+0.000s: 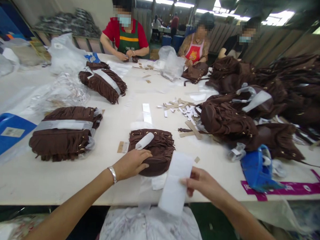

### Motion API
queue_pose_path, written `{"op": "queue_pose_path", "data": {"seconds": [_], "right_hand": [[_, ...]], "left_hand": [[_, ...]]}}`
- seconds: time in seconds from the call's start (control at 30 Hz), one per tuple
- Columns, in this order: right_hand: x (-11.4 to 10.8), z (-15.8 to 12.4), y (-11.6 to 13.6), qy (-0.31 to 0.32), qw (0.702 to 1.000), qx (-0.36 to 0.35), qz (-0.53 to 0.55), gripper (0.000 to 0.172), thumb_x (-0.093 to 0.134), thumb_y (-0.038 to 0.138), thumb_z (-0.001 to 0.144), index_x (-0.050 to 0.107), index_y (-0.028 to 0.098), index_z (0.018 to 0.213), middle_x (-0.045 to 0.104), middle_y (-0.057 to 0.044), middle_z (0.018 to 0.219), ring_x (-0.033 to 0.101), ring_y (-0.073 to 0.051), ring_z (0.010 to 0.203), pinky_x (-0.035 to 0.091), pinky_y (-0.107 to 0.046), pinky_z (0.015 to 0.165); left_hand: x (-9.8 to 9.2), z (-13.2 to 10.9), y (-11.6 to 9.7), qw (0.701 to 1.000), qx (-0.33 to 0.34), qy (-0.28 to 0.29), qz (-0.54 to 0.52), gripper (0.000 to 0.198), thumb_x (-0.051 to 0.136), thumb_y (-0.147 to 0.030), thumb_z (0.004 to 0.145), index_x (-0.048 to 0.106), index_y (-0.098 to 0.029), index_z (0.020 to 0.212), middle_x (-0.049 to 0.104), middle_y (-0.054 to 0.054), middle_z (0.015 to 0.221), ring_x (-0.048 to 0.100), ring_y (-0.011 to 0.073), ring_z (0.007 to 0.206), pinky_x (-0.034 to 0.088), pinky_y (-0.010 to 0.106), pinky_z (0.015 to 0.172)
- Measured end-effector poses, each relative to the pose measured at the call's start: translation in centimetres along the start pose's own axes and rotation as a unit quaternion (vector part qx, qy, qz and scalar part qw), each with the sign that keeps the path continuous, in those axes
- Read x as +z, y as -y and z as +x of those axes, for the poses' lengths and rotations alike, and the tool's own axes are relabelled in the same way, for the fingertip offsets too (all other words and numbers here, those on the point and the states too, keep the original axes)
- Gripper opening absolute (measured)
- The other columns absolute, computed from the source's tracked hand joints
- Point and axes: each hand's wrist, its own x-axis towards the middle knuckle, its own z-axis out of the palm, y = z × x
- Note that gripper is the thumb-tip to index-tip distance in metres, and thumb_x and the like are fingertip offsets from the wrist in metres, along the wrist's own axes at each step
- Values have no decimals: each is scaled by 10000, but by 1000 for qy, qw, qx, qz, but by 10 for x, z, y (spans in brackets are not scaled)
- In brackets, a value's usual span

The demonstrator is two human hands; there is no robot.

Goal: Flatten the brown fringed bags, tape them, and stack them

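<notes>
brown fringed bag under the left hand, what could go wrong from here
1. The white sheet is pinched only at one edge by the right hand and hangs past the table edge; it could slip and drop.
2. The small white roll seems to lie loose on the brown fringed bag; it may roll off if the left hand shifts the bag.

Only one camera is at work, worn on the person's head at the near edge of the white table [67, 179]. It faces forward and down across that table, close above the left hand [131, 164] and right hand [202, 183]; the table's far side shows small, at the top.
</notes>
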Motion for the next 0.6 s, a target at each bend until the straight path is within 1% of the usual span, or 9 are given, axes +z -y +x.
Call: {"op": "queue_pose_path", "data": {"seconds": [0.07,0.13,0.17,0.23,0.3,0.37,0.43,0.5,0.6], "right_hand": [[57,5,-26,25,985,70,158,415,713,455,758,619,143,1015,692,-37,754,577,-111,503,491,-235,502],[105,20,-43,39,963,102,246,404,736,432,735,622,120,966,700,-57,725,609,-118,516,522,-234,513],[123,29,-49,35,954,110,276,397,751,420,720,623,113,938,701,-61,713,624,-122,529,536,-233,524],[145,44,-54,-10,942,111,318,381,771,395,704,616,110,904,700,-59,711,654,-130,572,560,-235,555],[150,53,-56,-84,928,105,347,363,783,374,699,602,117,881,696,-48,713,677,-140,616,577,-239,580],[148,56,-58,-155,910,97,373,347,794,353,695,593,122,856,691,-45,710,693,-158,648,591,-252,594],[144,58,-60,-210,887,80,403,335,809,321,680,590,122,836,691,-54,722,706,-179,681,603,-266,607],[143,60,-61,-246,868,60,427,319,811,297,674,583,129,821,693,-58,745,713,-190,718,611,-272,636],[147,68,-61,-262,853,41,450,296,798,287,690,563,152,812,697,-53,786,718,-193,782,615,-280,698]], "left_hand": [[-7,3,3,999,18,19,40,300,596,-311,906,578,-212,1188,641,85,1196,607,235,1104,477,382,947],[-11,6,5,996,25,31,82,284,592,-368,910,605,-203,1140,656,84,1131,629,241,1030,485,381,895],[-13,6,6,994,25,34,97,281,585,-382,913,611,-198,1123,658,83,1112,634,244,1007,488,382,876],[-15,5,8,993,26,34,112,268,586,-370,908,613,-190,1104,659,85,1102,637,252,989,492,385,850],[-15,1,9,993,28,30,112,258,605,-325,889,608,-189,1108,659,86,1113,636,258,998,497,387,843],[-14,-4,11,993,29,25,108,281,614,-272,871,596,-194,1140,656,84,1142,631,258,1028,501,388,862],[-12,-9,12,994,32,21,100,332,595,-216,866,572,-190,1196,644,91,1195,616,253,1085,497,390,913],[-8,-12,14,995,35,18,90,392,557,-146,861,541,-173,1252,620,105,1255,592,245,1145,485,388,967],[-4,-16,18,996,37,22,80,503,473,-30,834,487,-150,1323,585,116,1320,553,228,1213,474,374,1006]]}}
